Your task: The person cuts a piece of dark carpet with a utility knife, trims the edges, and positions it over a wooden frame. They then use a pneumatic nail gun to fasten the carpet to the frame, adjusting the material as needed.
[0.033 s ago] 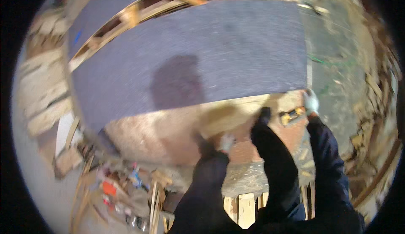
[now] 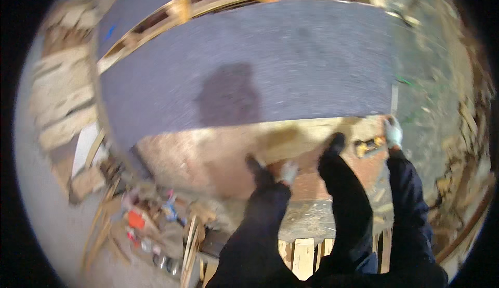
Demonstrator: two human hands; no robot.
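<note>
**Where the Grey Sheet (image 2: 322, 59) Offered a Hold**

While the grey sheet lay across the brown board (image 2: 174, 155), a strip along the board's near edge showed bare. The gloved right hand (image 2: 393, 132) was at the sheet's near right corner, by the board's right edge; whether its fingers grasped the edge or only rested there could not be told. The gloved left hand (image 2: 289, 172) was over the bare strip, toward the board's near edge; blur hid whether its fingers were spread or curled. A yellow and black tool (image 2: 369, 145) lay near the board's right edge, just beside the right hand.

Handling: the matt face suggested a soft, flexible, non-slip covering, awkward by breadth rather than fragile. Its weight could not be judged. Both near corners looked the best holds; pulling one alone would probably have skewed it.
</note>
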